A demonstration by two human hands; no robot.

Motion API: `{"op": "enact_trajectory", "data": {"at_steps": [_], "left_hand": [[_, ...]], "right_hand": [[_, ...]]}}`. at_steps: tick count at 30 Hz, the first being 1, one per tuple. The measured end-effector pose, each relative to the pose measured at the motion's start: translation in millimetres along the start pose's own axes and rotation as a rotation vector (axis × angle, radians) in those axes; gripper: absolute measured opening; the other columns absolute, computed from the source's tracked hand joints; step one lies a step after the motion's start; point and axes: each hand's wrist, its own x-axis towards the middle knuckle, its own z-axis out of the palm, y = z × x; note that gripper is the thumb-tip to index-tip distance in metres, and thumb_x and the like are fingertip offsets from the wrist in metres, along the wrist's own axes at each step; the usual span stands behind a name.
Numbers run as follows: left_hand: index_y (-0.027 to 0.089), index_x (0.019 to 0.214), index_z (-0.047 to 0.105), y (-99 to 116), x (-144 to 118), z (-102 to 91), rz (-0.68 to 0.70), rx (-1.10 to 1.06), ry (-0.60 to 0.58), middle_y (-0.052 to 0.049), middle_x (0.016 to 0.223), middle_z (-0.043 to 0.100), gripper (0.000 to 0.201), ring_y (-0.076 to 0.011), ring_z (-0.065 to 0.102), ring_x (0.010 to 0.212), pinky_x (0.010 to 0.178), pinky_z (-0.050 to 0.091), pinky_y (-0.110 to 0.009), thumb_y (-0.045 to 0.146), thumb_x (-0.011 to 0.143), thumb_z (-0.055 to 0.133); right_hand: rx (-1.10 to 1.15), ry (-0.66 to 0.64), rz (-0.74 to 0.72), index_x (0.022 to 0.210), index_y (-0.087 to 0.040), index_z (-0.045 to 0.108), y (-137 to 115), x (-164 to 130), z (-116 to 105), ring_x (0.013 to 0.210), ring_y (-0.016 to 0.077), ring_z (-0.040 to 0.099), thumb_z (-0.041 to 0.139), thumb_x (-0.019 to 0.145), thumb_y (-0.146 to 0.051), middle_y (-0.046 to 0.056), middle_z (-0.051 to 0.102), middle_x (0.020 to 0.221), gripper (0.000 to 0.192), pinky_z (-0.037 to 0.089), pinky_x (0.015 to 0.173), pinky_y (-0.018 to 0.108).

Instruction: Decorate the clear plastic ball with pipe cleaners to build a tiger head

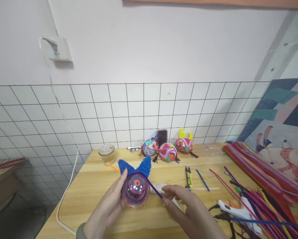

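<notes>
My left hand (106, 207) grips a clear ball wrapped in pink and purple pipe cleaner (135, 189), with two blue ears on top and an orange spot at its centre. A purple pipe cleaner strand (154, 189) runs from the ball down to my right hand (188, 210), whose fingertips pinch its free end just right of the ball. Both hands hover over the wooden table (94, 186).
Three finished colourful craft heads (167, 148) stand by the tiled wall. A glass jar (106, 153) sits at back left. Green snips (188, 176), a white glue gun (238, 210) and a large heap of pipe cleaners (260, 176) lie to the right. A white cable (64, 196) hangs off the left edge.
</notes>
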Motion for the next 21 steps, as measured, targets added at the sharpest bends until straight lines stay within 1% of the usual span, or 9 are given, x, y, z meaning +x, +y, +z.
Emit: {"op": "enact_trajectory", "data": {"at_steps": [3, 5, 6, 9, 11, 13, 17, 21], "left_hand": [[0.012, 0.094, 0.067, -2.1, 0.6, -0.1, 0.006, 0.003, 0.016, -0.008, 0.076, 0.075, 0.04, -0.0197, 0.066, 0.062, 0.053, 0.05, -0.028, 0.047, 0.085, 0.051], [0.012, 0.092, 0.067, -2.6, 0.9, -0.4, 0.01, 0.005, 0.022, -0.007, 0.075, 0.074, 0.039, -0.0186, 0.064, 0.061, 0.05, 0.049, -0.026, 0.047, 0.085, 0.051], [0.012, 0.092, 0.067, -2.5, 0.9, -0.5, 0.008, -0.001, 0.025, -0.008, 0.076, 0.074, 0.038, -0.0188, 0.065, 0.063, 0.051, 0.05, -0.026, 0.046, 0.086, 0.051], [0.012, 0.097, 0.066, -1.5, 0.0, -0.3, 0.005, -0.04, 0.036, -0.009, 0.086, 0.075, 0.037, -0.0203, 0.067, 0.076, 0.064, 0.054, -0.029, 0.044, 0.088, 0.05], [0.011, 0.101, 0.065, -0.6, -1.2, 0.7, -0.014, -0.053, 0.014, -0.01, 0.087, 0.076, 0.041, -0.0218, 0.068, 0.078, 0.069, 0.054, -0.033, 0.046, 0.088, 0.048], [0.011, 0.105, 0.064, 0.3, -2.8, 2.4, -0.038, -0.06, -0.015, -0.011, 0.086, 0.076, 0.048, -0.0238, 0.069, 0.075, 0.07, 0.055, -0.036, 0.051, 0.088, 0.044], [0.013, 0.115, 0.059, 1.0, -4.9, 5.1, -0.029, -0.089, -0.021, -0.011, 0.094, 0.076, 0.052, -0.0245, 0.07, 0.078, 0.073, 0.054, -0.037, 0.053, 0.089, 0.039], [0.013, 0.12, 0.057, -0.4, -4.7, 4.1, -0.046, -0.071, -0.044, -0.011, 0.097, 0.075, 0.056, -0.0261, 0.07, 0.077, 0.072, 0.054, -0.039, 0.055, 0.088, 0.038]], "right_hand": [[-0.01, 0.007, -0.037, 0.092, -0.024, 0.064, 1.2, -0.2, 2.5, 0.076, 0.0174, 0.066, 0.052, 0.086, -0.026, 0.002, 0.071, 0.08, 0.014, 0.05, 0.071, 0.025], [-0.022, -0.001, -0.034, 0.091, -0.024, 0.064, 0.7, 0.3, 3.3, 0.074, 0.0175, 0.065, 0.052, 0.086, -0.026, 0.001, 0.07, 0.079, 0.013, 0.05, 0.069, 0.025], [-0.029, -0.004, -0.026, 0.09, -0.024, 0.064, 0.1, 0.7, 3.6, 0.074, 0.0176, 0.065, 0.052, 0.087, -0.026, 0.001, 0.07, 0.078, 0.013, 0.05, 0.068, 0.025], [-0.036, -0.01, -0.003, 0.091, -0.024, 0.064, -2.0, 2.8, 4.3, 0.076, 0.0181, 0.066, 0.052, 0.087, -0.028, 0.002, 0.071, 0.081, 0.014, 0.05, 0.07, 0.026], [-0.037, -0.023, 0.003, 0.091, -0.023, 0.064, -2.5, 4.8, 4.7, 0.077, 0.0181, 0.066, 0.051, 0.087, -0.029, 0.002, 0.071, 0.082, 0.015, 0.05, 0.071, 0.026], [-0.054, -0.051, 0.003, 0.092, -0.022, 0.064, -1.8, 6.7, 5.3, 0.076, 0.0182, 0.065, 0.05, 0.087, -0.029, 0.003, 0.07, 0.081, 0.016, 0.05, 0.072, 0.027], [-0.105, -0.109, 0.01, 0.091, -0.021, 0.064, 0.0, 8.0, 6.5, 0.076, 0.0188, 0.065, 0.051, 0.087, -0.029, 0.004, 0.07, 0.08, 0.016, 0.05, 0.07, 0.026], [-0.115, -0.141, 0.043, 0.09, -0.022, 0.064, -1.0, 7.3, 7.6, 0.075, 0.0189, 0.065, 0.048, 0.088, -0.029, 0.003, 0.07, 0.079, 0.018, 0.049, 0.069, 0.026]]}}
